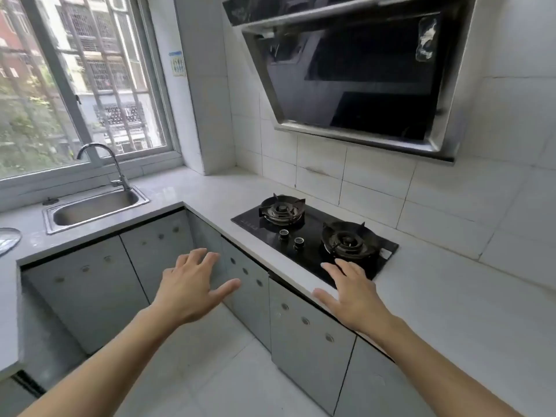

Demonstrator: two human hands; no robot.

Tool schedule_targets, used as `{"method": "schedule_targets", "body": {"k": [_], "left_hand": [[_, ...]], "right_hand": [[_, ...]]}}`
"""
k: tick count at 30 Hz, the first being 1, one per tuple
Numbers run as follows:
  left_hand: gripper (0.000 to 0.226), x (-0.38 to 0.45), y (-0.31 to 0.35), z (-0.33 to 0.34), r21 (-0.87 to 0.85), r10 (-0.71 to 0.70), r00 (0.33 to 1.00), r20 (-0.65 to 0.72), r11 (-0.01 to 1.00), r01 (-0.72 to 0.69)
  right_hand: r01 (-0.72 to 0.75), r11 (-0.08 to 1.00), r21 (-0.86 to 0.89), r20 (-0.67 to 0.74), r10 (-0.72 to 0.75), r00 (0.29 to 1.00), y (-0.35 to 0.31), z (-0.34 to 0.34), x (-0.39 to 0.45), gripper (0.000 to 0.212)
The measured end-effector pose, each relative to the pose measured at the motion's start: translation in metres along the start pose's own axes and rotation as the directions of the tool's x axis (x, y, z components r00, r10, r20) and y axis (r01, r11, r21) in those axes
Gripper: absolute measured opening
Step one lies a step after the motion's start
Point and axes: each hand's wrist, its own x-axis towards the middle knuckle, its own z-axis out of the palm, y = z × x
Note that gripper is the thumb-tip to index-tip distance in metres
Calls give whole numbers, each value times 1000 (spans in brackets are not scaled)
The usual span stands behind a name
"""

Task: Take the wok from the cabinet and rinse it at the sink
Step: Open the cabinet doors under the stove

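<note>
No wok is in view. Grey lower cabinet doors with round holes run under the L-shaped counter, all closed. A steel sink with a curved tap sits below the window at the left. My left hand hovers with spread fingers in front of the corner cabinet doors, holding nothing. With its fingers straight, my right hand is over the counter edge near the front of the black gas hob, also empty.
The hob has two burners and two knobs. A slanted range hood hangs above it on the tiled wall. A round glass lid lies on the counter at the far left. White floor tiles lie below.
</note>
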Motion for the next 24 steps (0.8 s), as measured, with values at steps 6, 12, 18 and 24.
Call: {"method": "schedule_targets", "body": {"k": [6,12,18,24], "left_hand": [[93,71,6,32,8,82,996,48,997,-82],[88,143,-1,69,-59,193,976,100,980,-188],[83,218,-32,90,-129,326,937,125,942,-311],[83,278,-56,105,-172,438,888,140,894,-414]], "right_hand": [[-112,993,-28,20,112,994,26,11,41,67],[-261,964,-45,40,263,964,32,31,73,66],[-423,905,-38,17,424,906,5,45,112,64],[-545,838,15,-25,545,838,-25,54,139,63]]}}
